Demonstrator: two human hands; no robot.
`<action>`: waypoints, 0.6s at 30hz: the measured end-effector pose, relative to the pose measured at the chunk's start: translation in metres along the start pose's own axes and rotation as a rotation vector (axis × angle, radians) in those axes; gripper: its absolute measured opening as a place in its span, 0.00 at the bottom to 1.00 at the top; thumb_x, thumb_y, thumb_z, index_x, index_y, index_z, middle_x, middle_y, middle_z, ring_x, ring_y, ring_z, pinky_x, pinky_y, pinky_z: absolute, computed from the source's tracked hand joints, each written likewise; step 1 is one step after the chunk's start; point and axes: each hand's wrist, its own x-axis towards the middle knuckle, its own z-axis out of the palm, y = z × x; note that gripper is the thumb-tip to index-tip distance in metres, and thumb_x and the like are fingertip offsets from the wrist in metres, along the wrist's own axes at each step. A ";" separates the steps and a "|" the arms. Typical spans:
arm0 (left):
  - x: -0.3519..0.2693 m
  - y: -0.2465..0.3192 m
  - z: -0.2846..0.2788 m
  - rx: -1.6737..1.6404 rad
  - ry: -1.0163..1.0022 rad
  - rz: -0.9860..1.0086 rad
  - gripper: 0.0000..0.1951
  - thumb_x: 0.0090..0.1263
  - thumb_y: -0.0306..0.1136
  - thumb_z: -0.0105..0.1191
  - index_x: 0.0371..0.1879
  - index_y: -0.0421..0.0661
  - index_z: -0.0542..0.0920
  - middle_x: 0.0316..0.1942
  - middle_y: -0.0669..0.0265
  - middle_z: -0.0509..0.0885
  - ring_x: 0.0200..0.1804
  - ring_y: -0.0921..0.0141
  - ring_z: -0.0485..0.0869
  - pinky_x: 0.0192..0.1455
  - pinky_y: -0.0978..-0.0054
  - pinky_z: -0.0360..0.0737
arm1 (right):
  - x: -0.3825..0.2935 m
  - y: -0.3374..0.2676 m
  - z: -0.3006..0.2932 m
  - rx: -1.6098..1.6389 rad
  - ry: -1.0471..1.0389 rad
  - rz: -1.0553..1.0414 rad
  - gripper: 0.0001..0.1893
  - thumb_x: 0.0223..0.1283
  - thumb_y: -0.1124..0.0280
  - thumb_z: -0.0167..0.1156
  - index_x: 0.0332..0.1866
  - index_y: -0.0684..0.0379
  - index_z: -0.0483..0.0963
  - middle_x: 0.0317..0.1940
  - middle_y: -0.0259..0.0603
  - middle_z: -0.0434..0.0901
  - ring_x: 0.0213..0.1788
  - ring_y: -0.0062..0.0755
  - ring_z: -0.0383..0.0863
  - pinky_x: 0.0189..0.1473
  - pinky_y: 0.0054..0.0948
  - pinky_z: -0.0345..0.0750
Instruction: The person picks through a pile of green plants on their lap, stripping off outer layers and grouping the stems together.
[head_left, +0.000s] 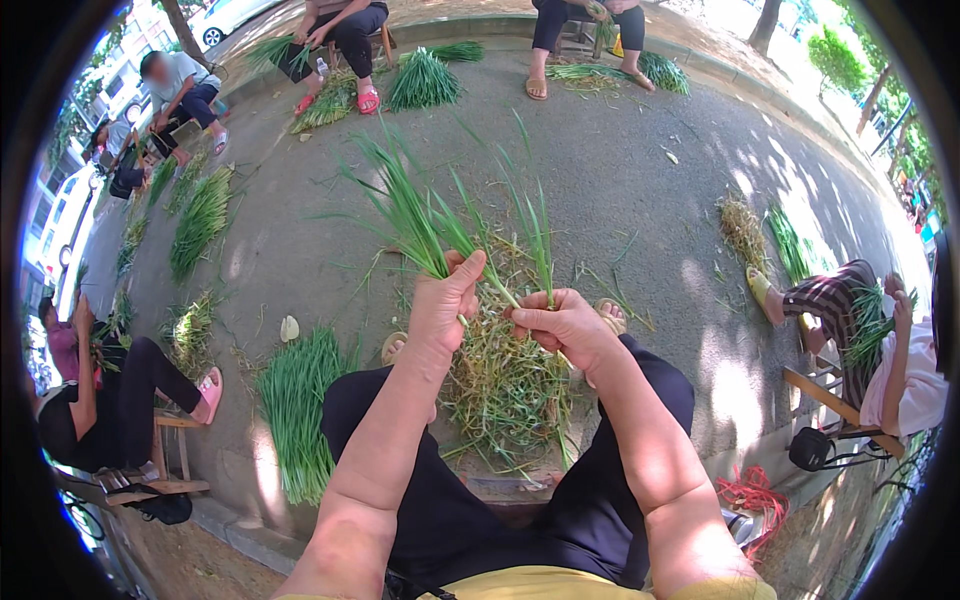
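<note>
My left hand (448, 304) is closed around a bunch of long green chives (405, 210), whose leaves fan up and away to the left. One pale stalk (500, 285) slants from beside that hand to the fingertips of my right hand (559, 326). My right thumb and finger pinch its lower end, and a few green blades (541, 240) rise from the same hand. Below both hands, between my legs, lies a heap of yellowed leaves and trimmings (514, 390). A thick pile of green chives (300, 412) rests on the pavement beside my left leg.
People sit on low stools around me, with chives near them, such as a green pile (425, 81) ahead and another (201, 221) to the left. Red string (754, 499) lies at my lower right. A seated person's wooden stool (832, 401) stands at right.
</note>
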 end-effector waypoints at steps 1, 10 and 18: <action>-0.001 0.000 0.001 -0.003 0.001 0.009 0.09 0.61 0.34 0.63 0.28 0.49 0.75 0.20 0.75 0.74 0.12 0.85 0.61 0.14 0.84 0.53 | -0.001 0.000 0.000 0.008 -0.017 -0.008 0.09 0.56 0.69 0.64 0.37 0.62 0.79 0.23 0.32 0.79 0.14 0.10 0.59 0.17 0.15 0.55; -0.002 0.002 0.002 0.079 -0.054 0.011 0.09 0.61 0.33 0.63 0.28 0.48 0.75 0.18 0.76 0.73 0.12 0.85 0.62 0.14 0.84 0.54 | -0.001 0.003 -0.006 0.051 -0.105 -0.075 0.14 0.65 0.61 0.54 0.39 0.63 0.78 0.21 0.34 0.78 0.13 0.11 0.59 0.17 0.15 0.55; -0.005 -0.004 0.003 0.144 -0.082 0.014 0.08 0.59 0.30 0.64 0.29 0.46 0.75 0.17 0.78 0.71 0.12 0.84 0.62 0.13 0.83 0.56 | 0.001 0.001 0.004 0.003 0.001 -0.161 0.16 0.66 0.59 0.53 0.31 0.61 0.77 0.19 0.33 0.76 0.14 0.13 0.61 0.17 0.15 0.57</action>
